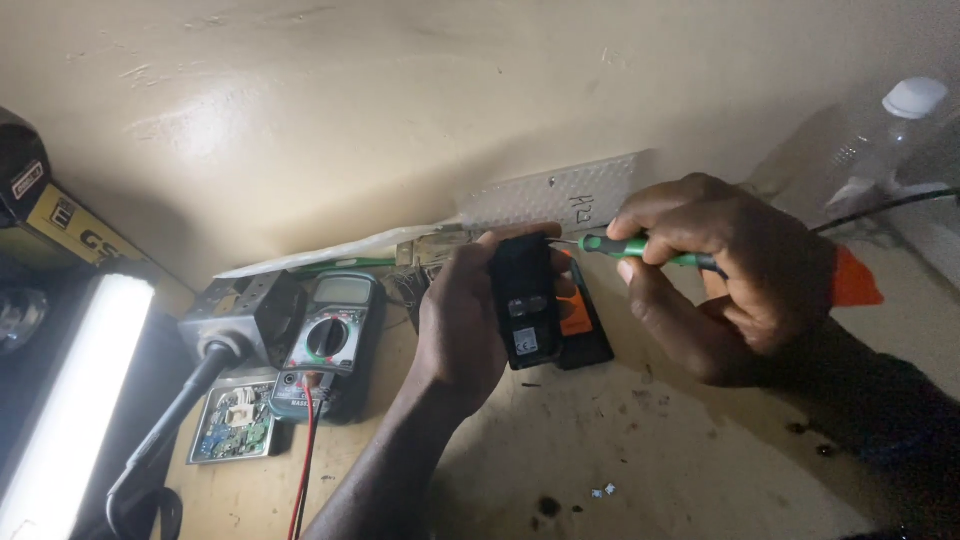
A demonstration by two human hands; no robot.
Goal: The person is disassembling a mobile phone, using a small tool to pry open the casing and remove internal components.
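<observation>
Your left hand (462,320) clamps the small black device (525,300) upright above the bench's back edge, its case not yet open. Your right hand (715,270) pinches the green screwdriver (640,248), tip at the device's top. A multimeter (328,340) and circuit board (235,422) lie toward the left edge.

we count two hands: our left hand (462,325) closed around one small black device (525,300), our right hand (715,275) pinching one green-handled screwdriver (640,247). just under that black device we see one more black piece with an orange face (582,318). left of the left hand's grip we count one multimeter (328,345), one grey metal box (243,315), one small circuit board (236,422) and one lit lamp bar (72,400). beyond the right hand, one clear bottle (885,145).
</observation>
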